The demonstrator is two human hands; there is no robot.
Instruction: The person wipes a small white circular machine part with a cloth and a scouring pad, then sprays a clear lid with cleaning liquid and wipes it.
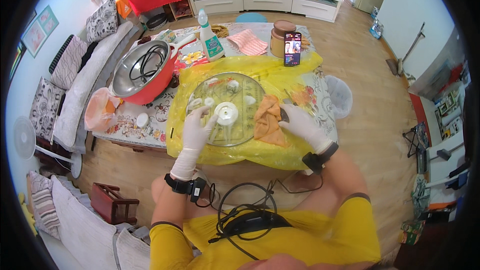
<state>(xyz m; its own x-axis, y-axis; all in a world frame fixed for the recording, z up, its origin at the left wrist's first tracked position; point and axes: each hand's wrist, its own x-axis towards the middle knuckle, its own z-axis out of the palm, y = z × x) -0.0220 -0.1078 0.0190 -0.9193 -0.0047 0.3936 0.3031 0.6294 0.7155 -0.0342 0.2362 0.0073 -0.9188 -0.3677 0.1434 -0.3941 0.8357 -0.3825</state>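
Observation:
A round glass pot lid (240,135) with a metal rim lies on a yellow plastic sheet (296,153). Blobs of white foam (233,84) dot the glass, and white liquid streaks run down from the round white fitting (226,113) at its middle. My left hand (198,127), in a white glove, is over the lid's left part; its fingers are apart, thumb and fingertips close to the fitting. Whether they touch it I cannot tell. My gloved right hand (302,125) grips a small dark object (285,112), partly hidden by the fingers, just right of a crumpled orange cloth (270,120).
A red wok (142,90) with a steel inside and black cable stands left. Behind the lid are a spray bottle (210,43), a pink checked cloth (248,42), a lidded canister (278,45) and an upright phone (292,49). A white cap (142,120) lies left. Cables cross my lap.

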